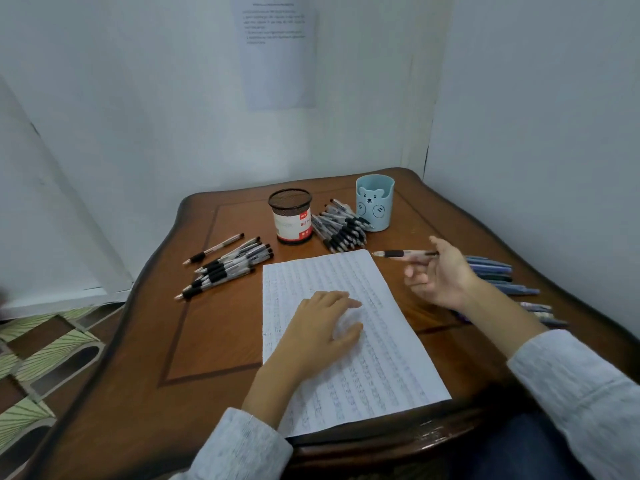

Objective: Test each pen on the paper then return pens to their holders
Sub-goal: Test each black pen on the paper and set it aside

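A sheet of paper (pixel 377 344) covered in pen marks lies in the middle of the wooden table (pixel 207 341). My left hand (pixel 320 329) rests flat on it. My right hand (pixel 440 275) hovers past the paper's right edge and pinches a black-grip pen (pixel 403 253) whose tip points left. A black mesh holder (pixel 292 216) and a blue bear holder (pixel 374 206) stand at the back. Several pens (pixel 343 228) are heaped between them. Several more pens (pixel 225 268) lie at the left. Blue pens (pixel 498 271) lie at the right, partly hidden by my right arm.
White walls close in behind and to the right of the table, with a printed sheet (pixel 277 50) taped up on the back wall. Patterned floor (pixel 45 358) shows off the table's left edge.
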